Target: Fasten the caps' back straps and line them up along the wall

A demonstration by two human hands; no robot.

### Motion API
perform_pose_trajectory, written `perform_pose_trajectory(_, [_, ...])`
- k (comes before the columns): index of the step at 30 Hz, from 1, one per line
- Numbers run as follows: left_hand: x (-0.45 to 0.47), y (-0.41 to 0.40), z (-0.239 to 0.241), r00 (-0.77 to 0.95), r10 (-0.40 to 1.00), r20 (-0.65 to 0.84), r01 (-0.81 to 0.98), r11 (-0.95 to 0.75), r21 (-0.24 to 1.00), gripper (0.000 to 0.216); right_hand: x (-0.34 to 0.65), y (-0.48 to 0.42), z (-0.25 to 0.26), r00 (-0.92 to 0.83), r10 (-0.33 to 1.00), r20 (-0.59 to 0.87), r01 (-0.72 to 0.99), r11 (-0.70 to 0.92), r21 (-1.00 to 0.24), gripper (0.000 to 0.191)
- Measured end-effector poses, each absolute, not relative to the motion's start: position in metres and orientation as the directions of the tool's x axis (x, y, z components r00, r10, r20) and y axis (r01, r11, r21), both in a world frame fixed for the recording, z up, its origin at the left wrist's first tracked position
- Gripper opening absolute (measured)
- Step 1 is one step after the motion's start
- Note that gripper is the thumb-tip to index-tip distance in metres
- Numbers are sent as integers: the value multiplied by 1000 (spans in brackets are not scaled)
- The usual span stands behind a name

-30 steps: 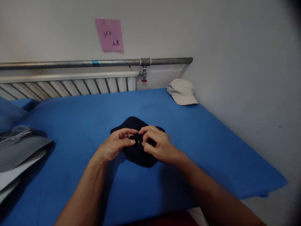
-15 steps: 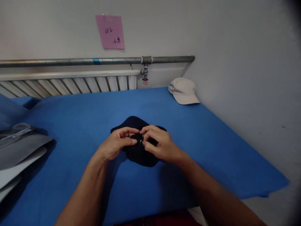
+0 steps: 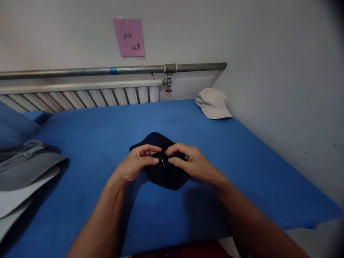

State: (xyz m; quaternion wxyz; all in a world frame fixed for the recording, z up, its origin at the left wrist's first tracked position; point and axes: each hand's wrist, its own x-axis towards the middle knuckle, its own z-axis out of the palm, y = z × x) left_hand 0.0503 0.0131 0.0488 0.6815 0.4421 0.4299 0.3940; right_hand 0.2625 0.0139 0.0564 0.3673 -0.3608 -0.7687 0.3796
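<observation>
A black cap (image 3: 168, 181) lies on the blue-covered table (image 3: 102, 215) in front of me. Near its middle shows a small pale, shiny curved piece (image 3: 163, 163), perhaps part of a buckle. From the left, my left hand (image 3: 134, 163) pinches the dark fabric between thumb and fingertips, just beside that piece. On the other side, my right hand (image 3: 195, 161) grips the cap's fabric with thumb and bent fingers. Both sets of fingertips almost meet, and they hide part of the cap's edge.
A beige cap (image 3: 214, 104) sits at the back right by the wall. At the left edge are stacked grey and white caps (image 3: 32, 168). Behind the table run a radiator (image 3: 102, 96) and a metal pipe (image 3: 80, 72) with a red-handled valve (image 3: 168, 90). A pink note (image 3: 129, 37) hangs above.
My right thumb and fingers have shifted slightly right, away from the shiny piece, which shows more narrowly now. My left hand keeps its pinch. The whole view has shifted a little.
</observation>
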Motion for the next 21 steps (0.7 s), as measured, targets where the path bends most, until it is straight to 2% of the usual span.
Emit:
perform_pose_trajectory(3, [50, 13, 48, 331, 916, -227, -139, 285, 948, 33, 259, 13, 55, -467, 848, 251, 277, 410, -869, 8])
perform_pose_trajectory(10, [48, 13, 46, 343, 916, -209, -120, 263, 957, 28, 259, 12, 58, -475, 835, 276, 250, 429, -868, 8])
perform_pose_trajectory(15, [48, 12, 48, 342, 916, -209, -143, 271, 952, 27, 267, 15, 63, -501, 859, 110, 251, 265, -931, 18])
perform_pose_trajectory(21, [49, 11, 50, 358, 912, -199, -132, 261, 956, 26, 258, 13, 60, -494, 868, 46, 262, 199, -944, 10])
